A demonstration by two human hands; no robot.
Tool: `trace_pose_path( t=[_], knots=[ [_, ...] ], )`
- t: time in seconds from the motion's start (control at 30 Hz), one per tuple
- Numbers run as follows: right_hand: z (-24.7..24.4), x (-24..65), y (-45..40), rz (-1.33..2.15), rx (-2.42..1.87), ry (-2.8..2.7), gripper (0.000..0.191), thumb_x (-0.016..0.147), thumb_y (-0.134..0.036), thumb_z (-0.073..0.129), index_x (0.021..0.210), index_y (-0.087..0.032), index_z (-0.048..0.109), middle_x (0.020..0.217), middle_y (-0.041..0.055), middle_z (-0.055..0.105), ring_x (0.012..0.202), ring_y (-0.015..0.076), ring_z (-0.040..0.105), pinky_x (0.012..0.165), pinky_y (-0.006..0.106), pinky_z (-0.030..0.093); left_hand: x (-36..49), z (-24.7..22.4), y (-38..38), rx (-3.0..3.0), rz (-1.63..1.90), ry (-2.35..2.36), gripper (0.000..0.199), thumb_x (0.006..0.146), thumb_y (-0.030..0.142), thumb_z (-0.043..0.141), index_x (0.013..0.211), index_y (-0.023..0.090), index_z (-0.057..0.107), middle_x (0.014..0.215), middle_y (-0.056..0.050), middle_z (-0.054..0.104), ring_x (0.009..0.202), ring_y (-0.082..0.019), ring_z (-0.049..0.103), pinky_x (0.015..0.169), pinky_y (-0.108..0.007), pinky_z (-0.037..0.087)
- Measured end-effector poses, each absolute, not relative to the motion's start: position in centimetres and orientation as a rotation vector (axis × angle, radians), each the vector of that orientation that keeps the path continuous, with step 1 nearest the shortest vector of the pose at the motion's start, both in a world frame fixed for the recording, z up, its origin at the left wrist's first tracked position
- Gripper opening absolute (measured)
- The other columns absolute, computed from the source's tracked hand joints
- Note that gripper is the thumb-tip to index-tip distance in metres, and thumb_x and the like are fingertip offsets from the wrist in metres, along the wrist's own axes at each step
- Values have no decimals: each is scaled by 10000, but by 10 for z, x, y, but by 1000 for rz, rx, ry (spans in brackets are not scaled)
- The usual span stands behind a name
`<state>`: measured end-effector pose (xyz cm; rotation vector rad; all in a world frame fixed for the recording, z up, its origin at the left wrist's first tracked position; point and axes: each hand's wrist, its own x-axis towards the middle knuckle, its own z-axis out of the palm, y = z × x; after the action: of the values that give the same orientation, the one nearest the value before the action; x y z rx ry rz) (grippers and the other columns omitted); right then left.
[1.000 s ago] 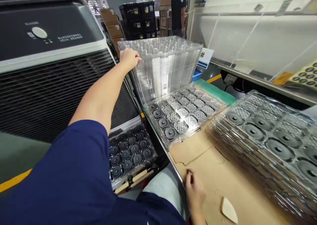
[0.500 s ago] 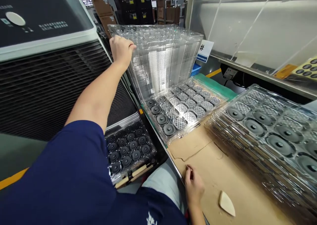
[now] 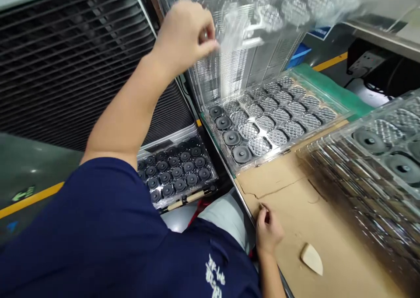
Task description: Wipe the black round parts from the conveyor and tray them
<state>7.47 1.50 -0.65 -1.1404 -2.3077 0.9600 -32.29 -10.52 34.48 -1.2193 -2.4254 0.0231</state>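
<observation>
My left hand (image 3: 188, 40) is raised at the top with thumb and fingers closed on the rim of a clear plastic tray (image 3: 282, 9), which is tilted and blurred. Below and behind it rises a tall stack of clear trays (image 3: 256, 66). In front of the stack lies a tray (image 3: 262, 160) with a column of round black parts (image 3: 232, 137) at its left; its other pockets show a crosshatched base. My right hand (image 3: 267, 230) rests near the cardboard edge with curled fingers; what they hold, if anything, is hidden.
At right stands a stack of filled trays (image 3: 370, 193). Another tray of black parts (image 3: 177, 172) sits low at left, below a louvred machine (image 3: 82, 61). A pale wedge-shaped piece (image 3: 311, 259) lies on the cardboard (image 3: 288, 219).
My left hand has lifted the top tray off the tall stack and moved towards me. The view has tipped downward. My right hand stays by the cardboard edge, fingers still curled.
</observation>
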Motion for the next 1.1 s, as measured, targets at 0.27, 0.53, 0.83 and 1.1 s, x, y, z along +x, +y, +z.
trace_pose_path(
  t=[0.27,0.53,0.83,1.1],
  knots=[
    [46,43,29,1652,-1005,-2024,597,766,-663,568,1040,-144,680,878,124,704,739,196,637,720,338,494,-232,280,-140,-1473,-130,-1823,352,978,366,399,843,114,604,732,8,511,817,-108,615,713,-280,479],
    [174,28,56,2126,-486,-894,657,732,-647,643,1315,-369,522,1475,-18,420,1379,248,380,1120,528,324,-151,212,-186,-1890,-523,-1727,152,867,221,648,1015,241,621,705,70,606,755,-93,632,671,-231,508],
    [145,47,14,2270,-699,-558,417,787,-186,604,1140,-405,640,1200,-85,656,1172,139,573,1142,481,328,-162,171,-250,-725,-1757,-2557,546,889,617,443,1373,363,439,1532,-44,355,1461,-267,213,1145,-553,239],
    [94,34,-68,2804,-679,-938,634,663,-407,787,1262,-371,584,1352,25,574,1210,238,570,1082,480,389,-193,100,-335,552,-2078,-2905,368,907,344,573,1221,154,544,1139,-120,623,955,-204,644,825,-391,549]
  ],
)
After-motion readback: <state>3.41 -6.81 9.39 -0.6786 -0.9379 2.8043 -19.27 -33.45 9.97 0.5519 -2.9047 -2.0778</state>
